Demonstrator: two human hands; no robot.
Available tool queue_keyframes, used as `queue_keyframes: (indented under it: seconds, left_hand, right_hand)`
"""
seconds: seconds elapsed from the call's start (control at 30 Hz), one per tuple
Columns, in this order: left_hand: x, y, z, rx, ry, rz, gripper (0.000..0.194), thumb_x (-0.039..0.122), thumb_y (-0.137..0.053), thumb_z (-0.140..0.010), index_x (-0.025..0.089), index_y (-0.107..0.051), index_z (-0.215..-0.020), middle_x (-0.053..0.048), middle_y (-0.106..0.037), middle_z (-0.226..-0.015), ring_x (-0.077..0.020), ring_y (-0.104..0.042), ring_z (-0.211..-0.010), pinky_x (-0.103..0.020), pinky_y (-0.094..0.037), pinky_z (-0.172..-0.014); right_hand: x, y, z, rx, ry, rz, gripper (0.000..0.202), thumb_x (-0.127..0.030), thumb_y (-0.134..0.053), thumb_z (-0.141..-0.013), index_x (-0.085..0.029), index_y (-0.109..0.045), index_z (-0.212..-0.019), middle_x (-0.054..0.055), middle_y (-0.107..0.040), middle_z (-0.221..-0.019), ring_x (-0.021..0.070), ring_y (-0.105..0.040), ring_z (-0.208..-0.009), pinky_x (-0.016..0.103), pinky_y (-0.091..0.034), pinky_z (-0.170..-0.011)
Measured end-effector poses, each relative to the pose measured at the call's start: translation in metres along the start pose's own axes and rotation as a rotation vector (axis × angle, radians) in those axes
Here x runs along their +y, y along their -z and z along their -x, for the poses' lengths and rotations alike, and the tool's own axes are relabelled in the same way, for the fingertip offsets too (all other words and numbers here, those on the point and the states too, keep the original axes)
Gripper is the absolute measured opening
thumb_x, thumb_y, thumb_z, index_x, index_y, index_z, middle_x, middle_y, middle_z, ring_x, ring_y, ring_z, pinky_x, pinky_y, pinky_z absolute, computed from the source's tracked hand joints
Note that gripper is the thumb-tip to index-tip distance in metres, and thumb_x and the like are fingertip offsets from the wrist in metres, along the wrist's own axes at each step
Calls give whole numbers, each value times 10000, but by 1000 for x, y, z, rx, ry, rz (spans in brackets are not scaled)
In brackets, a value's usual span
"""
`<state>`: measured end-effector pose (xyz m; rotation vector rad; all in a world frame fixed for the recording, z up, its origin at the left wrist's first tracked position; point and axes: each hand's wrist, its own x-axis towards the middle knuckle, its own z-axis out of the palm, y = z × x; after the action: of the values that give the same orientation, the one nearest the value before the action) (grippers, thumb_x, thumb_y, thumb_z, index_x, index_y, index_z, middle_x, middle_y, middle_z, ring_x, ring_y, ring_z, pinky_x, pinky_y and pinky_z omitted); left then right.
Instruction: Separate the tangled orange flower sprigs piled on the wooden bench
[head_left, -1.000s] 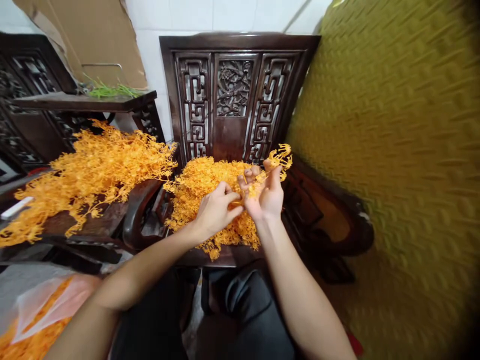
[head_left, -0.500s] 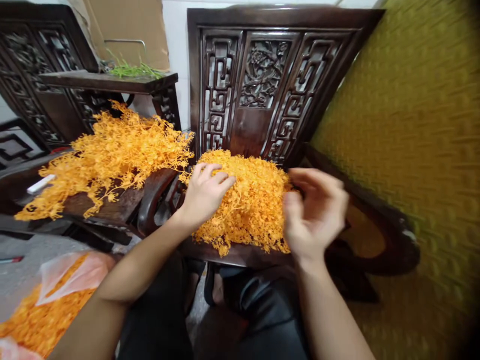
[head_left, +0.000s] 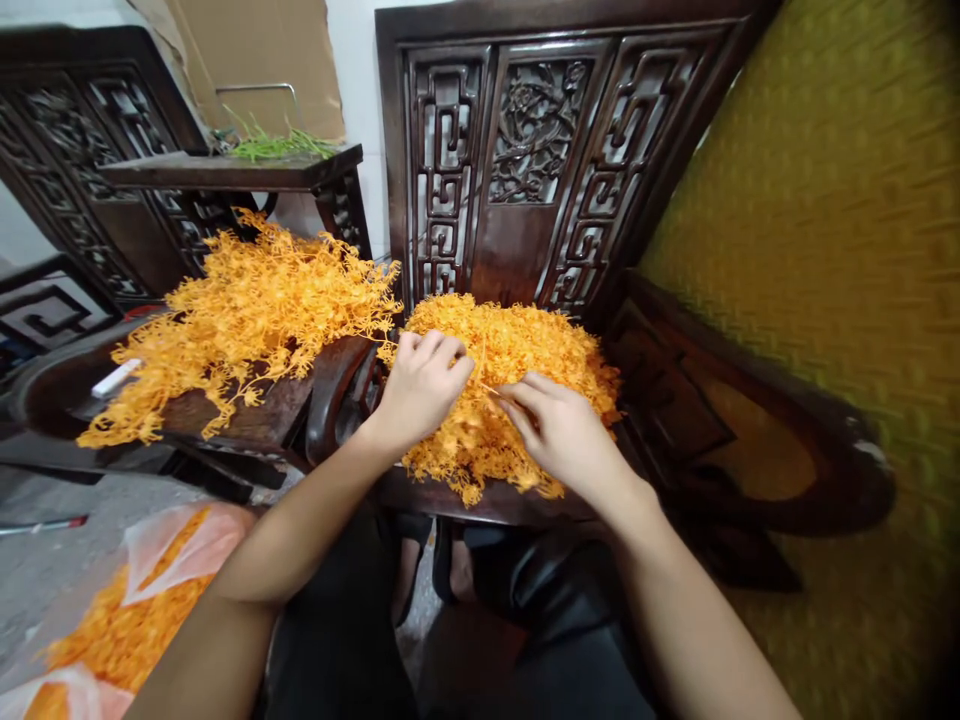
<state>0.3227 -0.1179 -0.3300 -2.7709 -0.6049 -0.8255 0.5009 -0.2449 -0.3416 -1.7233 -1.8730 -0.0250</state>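
Observation:
A dense heap of orange artificial-looking sprigs point(head_left: 540, 335) covers the seat of the dark wooden chair point(head_left: 517, 245) in front of me. Over the heap's left part, my left hand point(head_left: 424, 390) is closed with its fingers curled round a thin orange sprig, mostly hidden beneath them. Just to its right, my right hand point(head_left: 562, 425) makes a pinch, and a thin orange stem shows at its fingertips. The two hands are close together but apart. Where the stem leads among the other sprigs is hard to make out.
To the left, a looser pile of orange sprigs point(head_left: 277, 290) lies on another wooden seat, beside a small white object point(head_left: 116, 378). An open plastic bag point(head_left: 161, 545) of orange pieces is on the floor. Green stems point(head_left: 281, 146) lie on a side table point(head_left: 225, 172). A yellowish patterned surface point(head_left: 810, 250) borders the right.
My right hand has come left from the heap's right edge, going from open to a pinch beside my left hand. The left hand's fingers have curled in more. The view has shifted slightly.

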Motion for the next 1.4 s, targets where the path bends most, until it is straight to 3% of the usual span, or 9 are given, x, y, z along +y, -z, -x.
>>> queue_keyframes:
  seconds: [0.13, 0.3, 0.5, 0.67, 0.77, 0.93, 1.07, 1.33, 1.4]
  left_hand:
    - [-8, -14, 3, 42, 131, 211, 241, 73, -491, -933, 181, -686, -1022, -92, -675, -1308, -243, -622, -1167, -434, -441, -990]
    - [-22, -17, 4, -78, 76, 263, 318, 126, -490, -966, 215, -650, -1225, -57, -731, -1116, -197, -668, -1025, -365, -461, -900]
    - [-25, -1, 3, -263, -66, -8, 247, 318, -535, -989, 191, -695, -850, -66, -686, -854, -211, -619, -849, -407, -368, -898]
    - [-25, 6, 9, -290, -169, 66, 310, 422, -568, -969, 196, -688, -793, -68, -660, -855, -216, -593, -864, -424, -355, -924]
    - [-22, 7, 14, -336, -209, 220, 332, 434, -564, -966, 195, -684, -770, -55, -661, -825, -193, -591, -840, -389, -391, -908]
    - [-15, 17, 15, -462, 36, 382, 481, 505, -606, -923, 185, -519, -575, 21, -460, -546, -106, -378, -516, -298, -314, -583]
    - [-15, 29, 8, -490, 226, 455, 538, 546, -622, -892, 181, -434, -544, 50, -358, -488, -86, -338, -483, -287, -233, -528]
    - [-21, 34, 10, -304, 496, 484, 582, 606, -662, -836, 180, -433, -513, 55, -326, -486, -77, -278, -489, -280, -179, -503]
    - [-22, 33, 10, -259, 526, 463, 575, 620, -661, -835, 179, -466, -523, 49, -360, -485, -80, -293, -494, -281, -200, -512]
  right_hand:
    - [2, 1, -2, 78, 32, 70, 263, -213, -451, -1006, -187, -704, -1076, 126, -676, -968, 263, -619, -912, 389, -464, -795]
    - [24, 4, -1, 37, 13, -272, 220, -406, -609, -975, -199, -684, -985, 63, -679, -899, 203, -632, -812, 324, -471, -751]
    - [56, 14, 15, -124, 80, -249, 322, -419, -499, -1030, -205, -732, -973, 58, -725, -883, 189, -677, -794, 302, -484, -739]
    - [70, 17, 34, -243, 158, 6, 374, -451, -514, -1019, -233, -708, -1253, 81, -706, -941, 200, -674, -819, 301, -479, -708]
    - [81, 14, 41, -267, 160, 91, 361, -449, -520, -1017, -213, -725, -1196, 87, -707, -928, 201, -678, -807, 296, -470, -675]
    - [92, 9, 41, -222, 148, 60, 280, -384, -522, -1021, -232, -748, -1086, 85, -761, -949, 223, -677, -840, 330, -487, -722]
    - [90, 8, 34, -221, 154, -7, 295, -359, -503, -1021, -215, -728, -1145, 106, -761, -960, 252, -620, -841, 387, -497, -755]
    - [98, 5, 23, -115, 146, -7, 254, -403, -531, -1003, -232, -718, -1006, 82, -752, -945, 251, -681, -890, 533, -437, -1039]
    - [97, 2, 23, -86, 91, -39, 306, -452, -530, -994, -219, -714, -920, 82, -730, -868, 234, -670, -791, 481, -490, -960]
